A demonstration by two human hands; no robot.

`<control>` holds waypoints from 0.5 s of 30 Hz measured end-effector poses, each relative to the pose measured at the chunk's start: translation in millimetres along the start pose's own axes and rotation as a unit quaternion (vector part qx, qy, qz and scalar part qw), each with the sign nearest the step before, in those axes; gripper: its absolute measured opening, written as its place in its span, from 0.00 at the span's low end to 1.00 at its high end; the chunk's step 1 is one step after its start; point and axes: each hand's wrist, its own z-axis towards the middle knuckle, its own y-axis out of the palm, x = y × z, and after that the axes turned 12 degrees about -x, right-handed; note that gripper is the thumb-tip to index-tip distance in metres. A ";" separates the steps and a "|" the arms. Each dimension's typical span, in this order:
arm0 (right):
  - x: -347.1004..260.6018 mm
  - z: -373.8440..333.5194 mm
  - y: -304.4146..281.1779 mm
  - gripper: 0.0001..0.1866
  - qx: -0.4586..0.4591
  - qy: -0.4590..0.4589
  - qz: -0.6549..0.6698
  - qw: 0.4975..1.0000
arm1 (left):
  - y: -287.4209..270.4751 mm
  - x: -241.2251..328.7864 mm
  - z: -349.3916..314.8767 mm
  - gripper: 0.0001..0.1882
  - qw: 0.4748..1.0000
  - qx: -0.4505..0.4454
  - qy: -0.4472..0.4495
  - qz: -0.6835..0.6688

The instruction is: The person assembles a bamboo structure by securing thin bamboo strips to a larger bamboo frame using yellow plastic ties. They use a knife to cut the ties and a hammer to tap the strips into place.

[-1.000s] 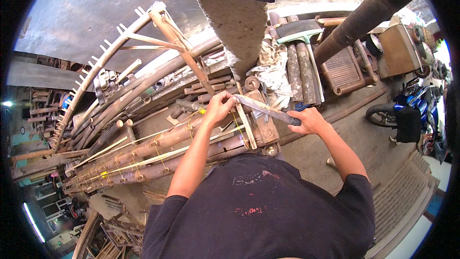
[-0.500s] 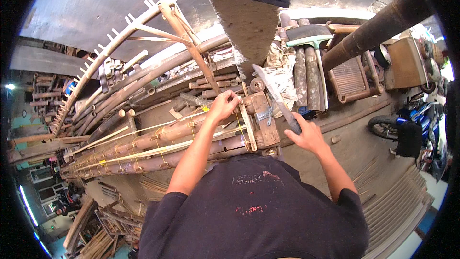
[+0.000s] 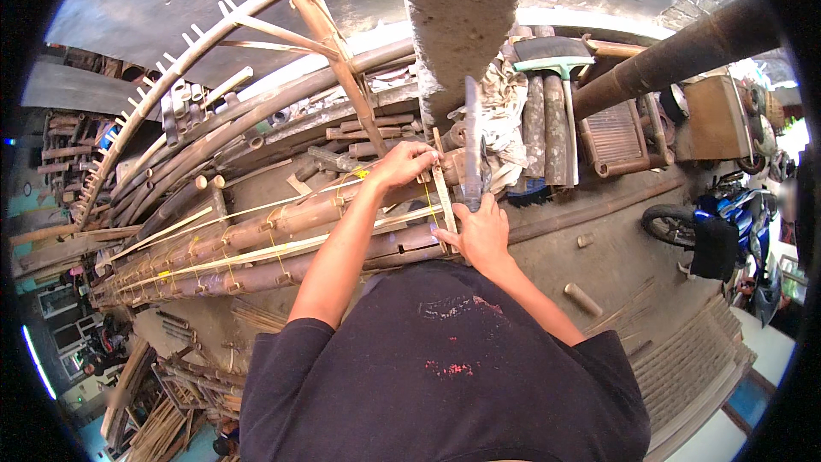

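Steel, presumably weighty: my right hand (image 3: pixel 481 235) grips the machete (image 3: pixel 473 133) by the handle, best there; whether my left hand (image 3: pixel 404 164) holds the bamboo frame's (image 3: pixel 261 275) right end, I cannot tell.

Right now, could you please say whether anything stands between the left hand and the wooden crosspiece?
Nothing visible: the left hand appears to touch the wooden crosspiece near its far end; the right hand holds a knife.

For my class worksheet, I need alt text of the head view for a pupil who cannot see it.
A person's right hand grips a machete, blade pointing away, while the left hand bends its fingers at a thin crosspiece over long bamboo poles. A blue motorbike stands at right.
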 end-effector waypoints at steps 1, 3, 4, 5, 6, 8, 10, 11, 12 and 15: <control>-1.6 2.6 -0.9 0.29 -0.019 0.007 -0.005 1.000 | -0.8 2.1 1.8 0.19 1.000 -0.001 -0.021 -0.013; -3.1 6.8 -3.6 0.29 -0.057 0.022 -0.013 0.998 | -0.7 5.7 1.7 0.20 0.999 -0.011 -0.036 -0.031; -3.8 8.1 -4.7 0.29 -0.066 0.024 -0.009 0.997 | -2.0 6.4 -0.8 0.21 0.998 -0.012 -0.046 -0.040; -3.4 8.7 -6.8 0.28 -0.076 0.025 -0.004 0.997 | -2.8 6.5 -0.3 0.21 0.999 -0.012 -0.039 -0.021; -3.3 8.9 -8.4 0.27 -0.085 0.027 0.000 0.996 | -3.0 7.9 1.6 0.22 0.999 -0.011 -0.032 -0.002; -4.5 9.4 -9.8 0.25 -0.095 0.033 0.005 0.995 | -3.4 11.5 3.4 0.22 0.999 -0.006 -0.025 0.031; -6.1 9.7 -9.8 0.23 -0.103 0.039 0.008 0.994 | -2.1 13.6 3.7 0.23 0.998 0.000 -0.026 0.060; -6.8 9.7 -9.3 0.22 -0.106 0.041 0.008 0.993 | -0.9 13.4 3.9 0.23 0.997 0.004 -0.032 0.063; -7.1 10.6 -9.2 0.22 -0.109 0.044 0.009 0.993 | 1.0 13.3 3.7 0.24 0.997 0.008 -0.038 0.067; -6.8 11.5 -6.7 0.21 -0.113 0.044 0.015 0.993 | 3.8 6.1 5.0 0.23 0.996 0.022 -0.055 0.066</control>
